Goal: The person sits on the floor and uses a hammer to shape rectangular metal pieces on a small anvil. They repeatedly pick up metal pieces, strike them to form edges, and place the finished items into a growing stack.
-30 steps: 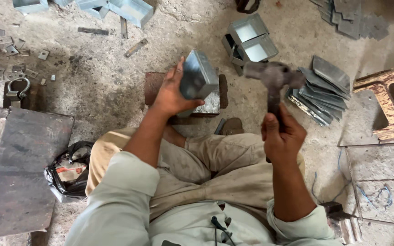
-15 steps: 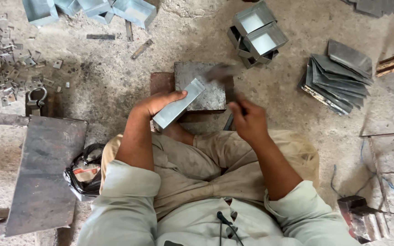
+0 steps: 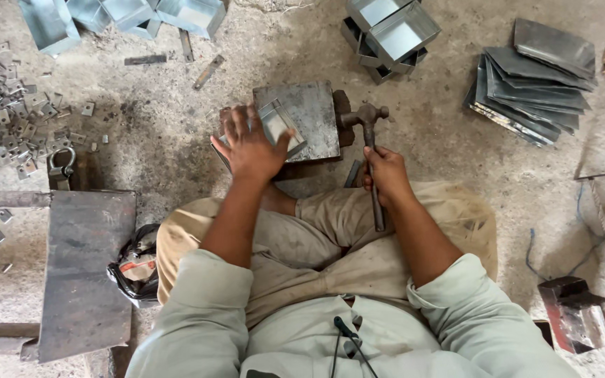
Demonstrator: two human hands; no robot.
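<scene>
I sit cross-legged on a concrete floor. My left hand (image 3: 250, 147) presses a folded sheet-metal piece (image 3: 281, 126) flat on a square steel block (image 3: 313, 115) in front of my knees. My right hand (image 3: 385, 171) grips the handle of a hammer (image 3: 367, 119), whose head rests just beside the block's right edge, apart from the metal piece.
Finished metal boxes (image 3: 390, 31) lie beyond the block, more boxes (image 3: 127, 14) at top left. A stack of flat metal sheets (image 3: 533, 77) is at right. Several small brackets (image 3: 8, 112) litter the left. A heavy steel plate (image 3: 82, 273) lies by my left knee, a metal block (image 3: 579, 311) at lower right.
The metal piece was held up in my left hand, then laid on the block. The hammer came down from a raised position and now rests by the block's right side.
</scene>
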